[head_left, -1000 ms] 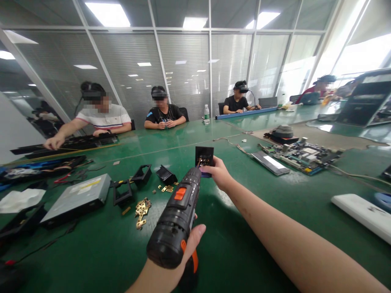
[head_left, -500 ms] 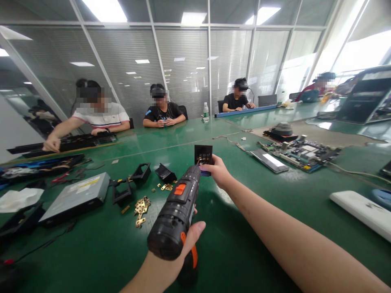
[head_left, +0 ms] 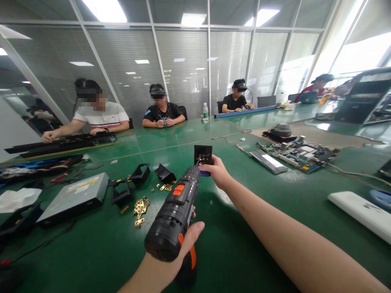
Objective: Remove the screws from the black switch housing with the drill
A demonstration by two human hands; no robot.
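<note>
My left hand (head_left: pixel 187 240) is wrapped round the handle of a black and orange cordless drill (head_left: pixel 171 215), its thumb lying along the right side. The drill points away from me, and its bit reaches the face of a small black square plastic part (head_left: pixel 203 151) with gold metal pieces in it. My right hand (head_left: pixel 216 170) pinches that part upright by its lower right edge, just above the table. Left of the drill lie a pile of gold metal plates (head_left: pixel 140 211), a few loose gold pieces (head_left: pixel 165 187) and black plastic frames (head_left: pixel 140 172). My left fingers are mostly hidden behind the drill.
A silver disc drive (head_left: pixel 76 195) lies on the green table at left. To the right are a grey slab (head_left: pixel 268 161), a circuit board (head_left: pixel 305 152) and a white case (head_left: pixel 359 211). Several people sit along the far side, one in a white shirt (head_left: pixel 100 116).
Both hands keep their grip, and the drill's rear has shifted slightly left. The far-left person's hand has moved up off the black strips. The whole view has shifted slightly.
</note>
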